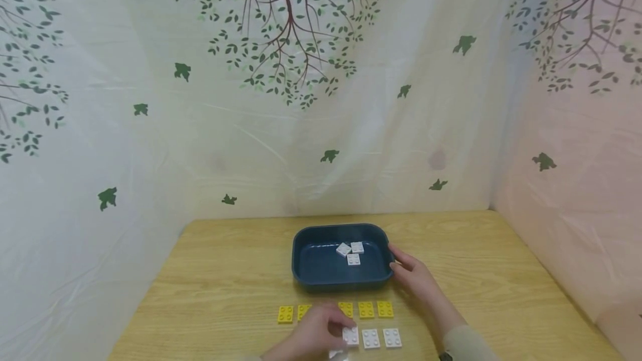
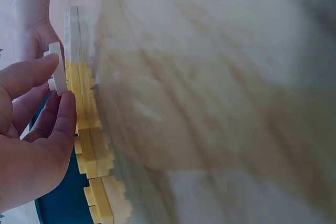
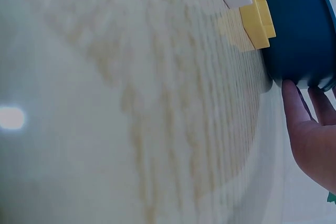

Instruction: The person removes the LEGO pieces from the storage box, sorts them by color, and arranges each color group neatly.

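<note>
My left hand [image 1: 321, 327] is at the front of the table, pinching a white toy brick [image 2: 59, 69] between thumb and fingers. Beside it, two more white bricks [image 1: 371, 338] lie in a row to the right. Just beyond runs a row of several yellow bricks [image 1: 366, 310], partly covered by the left hand. My right hand [image 1: 415, 276] touches the right end of a dark blue tray [image 1: 341, 284] with extended fingers; the right wrist view shows its fingertips [image 3: 289, 90] against the tray's outer wall. Inside the tray are three white bricks [image 1: 353, 259], toward its right half.
The wooden table [image 1: 225, 272] extends to both sides of the tray. Pale curtains [image 1: 301, 155] printed with branches and leaves close off the back and both sides.
</note>
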`<move>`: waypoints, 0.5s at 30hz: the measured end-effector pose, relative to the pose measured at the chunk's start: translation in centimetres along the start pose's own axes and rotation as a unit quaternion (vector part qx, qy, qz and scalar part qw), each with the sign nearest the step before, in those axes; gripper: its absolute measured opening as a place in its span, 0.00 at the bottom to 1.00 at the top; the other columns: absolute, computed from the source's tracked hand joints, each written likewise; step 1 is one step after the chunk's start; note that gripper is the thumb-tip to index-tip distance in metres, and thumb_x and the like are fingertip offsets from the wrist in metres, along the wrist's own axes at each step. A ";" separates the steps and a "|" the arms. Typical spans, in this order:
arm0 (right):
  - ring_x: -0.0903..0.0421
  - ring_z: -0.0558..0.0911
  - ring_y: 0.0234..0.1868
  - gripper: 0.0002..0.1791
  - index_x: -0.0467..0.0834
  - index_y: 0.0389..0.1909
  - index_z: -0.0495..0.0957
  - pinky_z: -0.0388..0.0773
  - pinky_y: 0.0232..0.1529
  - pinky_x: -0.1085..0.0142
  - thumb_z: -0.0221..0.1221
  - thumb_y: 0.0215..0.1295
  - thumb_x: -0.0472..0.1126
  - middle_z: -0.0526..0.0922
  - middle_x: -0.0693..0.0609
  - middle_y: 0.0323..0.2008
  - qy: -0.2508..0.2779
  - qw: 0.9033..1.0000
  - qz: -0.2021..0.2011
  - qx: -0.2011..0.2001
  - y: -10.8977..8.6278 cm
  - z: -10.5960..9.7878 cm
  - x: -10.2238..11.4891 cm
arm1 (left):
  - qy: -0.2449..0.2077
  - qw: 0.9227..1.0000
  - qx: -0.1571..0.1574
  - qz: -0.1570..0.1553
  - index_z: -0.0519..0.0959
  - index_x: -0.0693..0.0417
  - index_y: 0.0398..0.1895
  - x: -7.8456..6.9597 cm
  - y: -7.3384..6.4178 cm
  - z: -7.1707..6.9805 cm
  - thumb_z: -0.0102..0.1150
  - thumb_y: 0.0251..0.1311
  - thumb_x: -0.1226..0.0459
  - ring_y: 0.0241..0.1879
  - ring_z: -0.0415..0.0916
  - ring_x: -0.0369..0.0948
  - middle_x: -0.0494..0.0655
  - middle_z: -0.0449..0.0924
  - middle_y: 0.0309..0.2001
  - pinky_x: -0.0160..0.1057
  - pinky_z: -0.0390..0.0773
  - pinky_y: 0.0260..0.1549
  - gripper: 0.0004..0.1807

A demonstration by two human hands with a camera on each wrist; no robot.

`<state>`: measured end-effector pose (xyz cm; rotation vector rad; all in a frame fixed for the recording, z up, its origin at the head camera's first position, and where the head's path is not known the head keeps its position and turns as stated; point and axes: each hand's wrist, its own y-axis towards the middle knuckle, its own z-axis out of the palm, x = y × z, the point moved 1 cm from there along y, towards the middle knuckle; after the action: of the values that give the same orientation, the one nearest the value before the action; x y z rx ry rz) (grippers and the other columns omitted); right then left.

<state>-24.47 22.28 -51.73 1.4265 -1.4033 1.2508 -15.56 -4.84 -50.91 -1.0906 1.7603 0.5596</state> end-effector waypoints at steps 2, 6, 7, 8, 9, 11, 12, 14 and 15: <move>0.43 0.54 0.75 0.29 0.55 0.73 0.65 0.60 0.68 0.48 0.55 0.73 0.42 0.59 0.46 0.74 -0.003 1.000 0.000 0.000 0.0 0.0 0.0 | -0.005 1.000 -0.005 -0.017 0.89 0.44 0.39 -0.2 -0.2 0.1 0.75 0.46 0.68 0.32 0.73 0.36 0.36 0.77 0.31 0.33 0.74 0.32 0.15; 0.42 0.54 0.75 0.29 0.55 0.74 0.64 0.59 0.68 0.48 0.54 0.73 0.42 0.59 0.46 0.74 -0.006 1.000 0.000 0.000 0.0 0.1 0.1 | -0.010 0.999 -0.016 -0.039 0.89 0.45 0.36 -0.4 -0.5 0.2 0.75 0.45 0.70 0.31 0.73 0.38 0.36 0.79 0.31 0.35 0.74 0.32 0.14; 0.42 0.54 0.75 0.29 0.55 0.74 0.64 0.59 0.68 0.48 0.54 0.73 0.42 0.59 0.46 0.74 -0.006 1.000 0.000 0.001 0.0 0.1 0.1 | -0.011 0.999 -0.018 -0.040 0.89 0.46 0.36 -0.4 -0.5 0.2 0.75 0.45 0.71 0.31 0.73 0.38 0.36 0.80 0.31 0.35 0.75 0.32 0.14; 0.42 0.54 0.75 0.29 0.55 0.74 0.64 0.59 0.68 0.48 0.54 0.73 0.42 0.59 0.46 0.74 -0.006 1.000 0.000 0.001 0.0 0.1 0.1 | -0.012 0.999 -0.021 -0.041 0.89 0.46 0.35 -0.4 -0.6 0.2 0.74 0.44 0.71 0.31 0.74 0.38 0.36 0.80 0.31 0.35 0.75 0.32 0.14; 0.42 0.54 0.75 0.29 0.54 0.74 0.64 0.60 0.68 0.48 0.54 0.73 0.42 0.59 0.46 0.74 -0.007 1.000 -0.001 0.002 0.0 0.1 0.1 | -0.011 0.999 -0.023 -0.039 0.89 0.47 0.35 -0.3 -0.6 0.2 0.74 0.44 0.72 0.31 0.74 0.38 0.36 0.80 0.31 0.35 0.75 0.31 0.14; 0.42 0.54 0.75 0.29 0.54 0.74 0.64 0.60 0.68 0.48 0.54 0.73 0.42 0.59 0.46 0.74 -0.006 1.000 -0.002 0.002 0.0 0.1 0.1 | -0.011 0.999 -0.027 -0.040 0.89 0.47 0.35 -0.3 -0.7 0.2 0.73 0.43 0.73 0.31 0.74 0.38 0.36 0.80 0.31 0.35 0.75 0.31 0.15; 0.42 0.54 0.75 0.29 0.54 0.74 0.64 0.61 0.67 0.48 0.54 0.73 0.42 0.59 0.46 0.74 -0.005 1.000 -0.002 0.003 0.0 0.1 0.1 | -0.014 0.998 -0.029 -0.046 0.89 0.47 0.35 -0.2 -0.7 0.2 0.73 0.43 0.74 0.31 0.73 0.39 0.36 0.80 0.31 0.36 0.75 0.31 0.15; 0.42 0.55 0.75 0.29 0.53 0.74 0.64 0.61 0.67 0.49 0.54 0.73 0.42 0.59 0.45 0.74 -0.003 1.000 -0.002 0.003 0.0 0.1 0.1 | -0.009 0.998 -0.034 -0.052 0.89 0.48 0.34 -0.2 -0.7 0.3 0.72 0.42 0.74 0.31 0.73 0.39 0.36 0.80 0.31 0.37 0.75 0.31 0.16; 0.42 0.55 0.75 0.29 0.53 0.74 0.64 0.61 0.67 0.49 0.54 0.73 0.42 0.60 0.45 0.74 -0.003 1.000 -0.003 0.003 0.0 0.1 0.1 | -0.008 0.998 -0.037 -0.059 0.89 0.48 0.34 -0.3 -0.7 0.3 0.72 0.41 0.75 0.31 0.73 0.40 0.37 0.80 0.30 0.37 0.75 0.31 0.16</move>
<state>-24.48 22.20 -51.64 1.4381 -1.3999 1.2498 -14.76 -4.85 -50.73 -1.2292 1.6594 0.5618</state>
